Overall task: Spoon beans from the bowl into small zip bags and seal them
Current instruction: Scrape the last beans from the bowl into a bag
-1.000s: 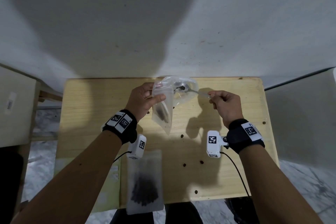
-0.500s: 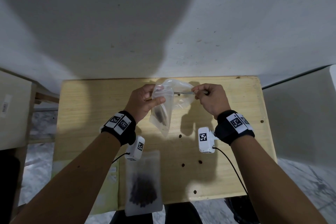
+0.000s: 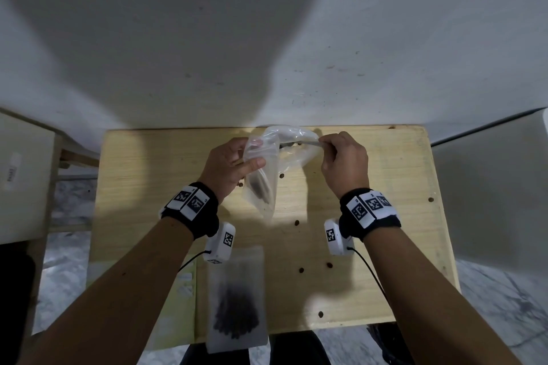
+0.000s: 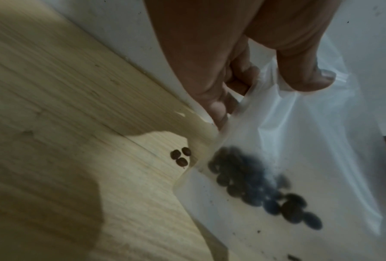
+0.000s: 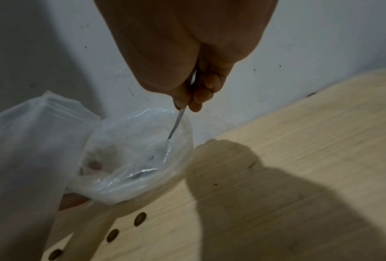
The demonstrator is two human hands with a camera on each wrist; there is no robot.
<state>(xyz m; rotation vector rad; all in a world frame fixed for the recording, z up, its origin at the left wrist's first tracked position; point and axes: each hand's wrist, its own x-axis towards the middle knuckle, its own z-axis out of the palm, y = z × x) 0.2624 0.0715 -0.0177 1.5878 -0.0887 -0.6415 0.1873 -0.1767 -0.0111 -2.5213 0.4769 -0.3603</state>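
My left hand (image 3: pixel 255 154) pinches the top of a clear zip bag (image 3: pixel 261 184) and holds it up over the wooden table (image 3: pixel 385 187). In the left wrist view my thumb and fingers (image 4: pixel 310 79) grip the zip bag (image 4: pixel 299 150), with several dark beans (image 4: pixel 254 185) at its bottom. My right hand (image 3: pixel 326 147) pinches the handle of a thin metal spoon (image 3: pixel 305 144). The spoon tip points left at the bag's mouth, above a clear plastic bowl (image 3: pixel 302 154). In the right wrist view the spoon (image 5: pixel 176 123) dips into the bowl (image 5: pixel 138 167).
A filled zip bag (image 3: pixel 237 305) of beans lies at the table's front edge. Loose beans (image 3: pixel 297 223) are scattered over the table, and three loose beans (image 4: pixel 181 157) lie beside the held bag. A white wall (image 3: pixel 267 38) rises right behind the table.
My right hand has moved left with the spoon, bringing its tip from over the bowl to the bag's mouth. My left hand keeps holding the bag in place.
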